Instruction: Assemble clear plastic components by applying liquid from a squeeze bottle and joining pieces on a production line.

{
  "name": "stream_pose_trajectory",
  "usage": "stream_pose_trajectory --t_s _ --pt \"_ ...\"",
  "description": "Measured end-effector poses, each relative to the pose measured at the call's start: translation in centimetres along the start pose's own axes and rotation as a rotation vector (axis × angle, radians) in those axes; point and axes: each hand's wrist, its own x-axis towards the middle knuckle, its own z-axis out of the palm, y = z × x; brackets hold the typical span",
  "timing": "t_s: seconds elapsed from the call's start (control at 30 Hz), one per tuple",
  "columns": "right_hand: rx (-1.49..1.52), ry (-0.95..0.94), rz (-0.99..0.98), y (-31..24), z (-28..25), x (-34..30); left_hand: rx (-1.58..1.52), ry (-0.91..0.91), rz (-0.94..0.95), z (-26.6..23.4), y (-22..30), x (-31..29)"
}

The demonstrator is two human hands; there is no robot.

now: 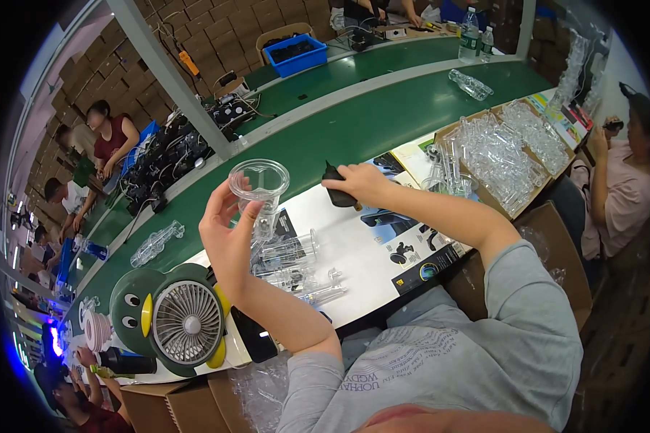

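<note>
My left hand (pixel 227 227) is closed around a clear plastic funnel-shaped part (pixel 261 180), its wide round rim facing up. To the right of it, my right hand (pixel 365 184) grips a small black squeeze bottle (pixel 337 189) whose thin pointed nozzle points upward. The bottle and the clear part are apart. Below my left hand, several clear plastic pieces (pixel 296 252) lie on printed white cardboard (pixel 361 256). A carton (pixel 516 208) heaped with similar clear parts (pixel 498 151) stands to the right of my right arm.
A green penguin-shaped fan (pixel 188 326) and a black phone (pixel 253 335) sit at the left. Beyond runs a green conveyor (pixel 303 151) with a clear bottle-like piece (pixel 471 84) on it. A metal post (pixel 170 76) rises ahead. A co-worker (pixel 625 173) sits at the right.
</note>
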Motion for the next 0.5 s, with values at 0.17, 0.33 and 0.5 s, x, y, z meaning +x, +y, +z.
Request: stream_pose_trajectory --t_s 0.17,0.33,0.5 --pt "-0.054 -0.04 -0.131 -0.2 1.7 -0.3 -0.057 -0.012 0.038 0.1 -0.6 0.3" --pt "-0.092 -0.187 -0.15 0.5 2.1 -1.5 -0.127 -0.04 0.049 0.1 -1.2 0.6" --pt "0.267 -0.35 0.161 -0.1 -5.3 -0.3 -0.182 -0.023 0.032 1.0 -1.4 0.8"
